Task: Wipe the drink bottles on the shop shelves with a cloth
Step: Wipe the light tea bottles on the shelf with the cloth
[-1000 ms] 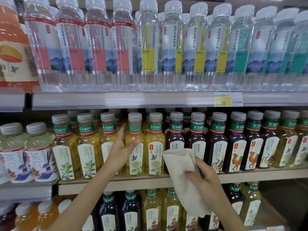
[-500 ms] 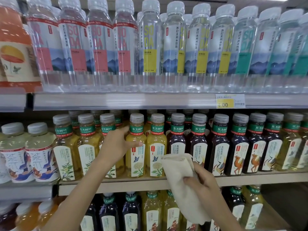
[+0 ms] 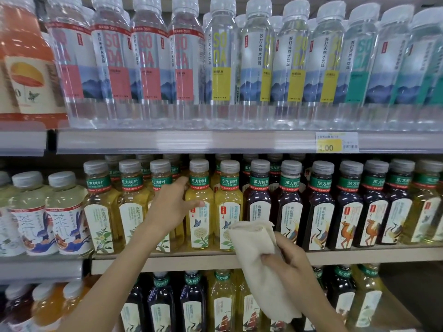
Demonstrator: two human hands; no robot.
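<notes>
On the middle shelf [image 3: 167, 261], seen from the head camera, the left hand [image 3: 171, 207] has changed its touch. A second ago its fingers lay straight against the row. Now they curl in at the neck of the yellow tea bottle [image 3: 200, 233] with the butterfly label, and the thumb crosses its front. It looks like a grasp on that bottle, though the hand also hides the bottle to its left. The right hand [image 3: 287, 262] is clenched on the cloth [image 3: 254, 250]. The cloth has hardly shifted: its folded top sits just in front of the lower labels, where the yellow bottles meet the dark tea bottles [image 3: 290, 212], and the rest hangs below the shelf edge. I judge the bottle is now steadied for wiping, but the cloth is not yet on it. The clear soda bottles [image 3: 220, 68] stand on the shelf above.
</notes>
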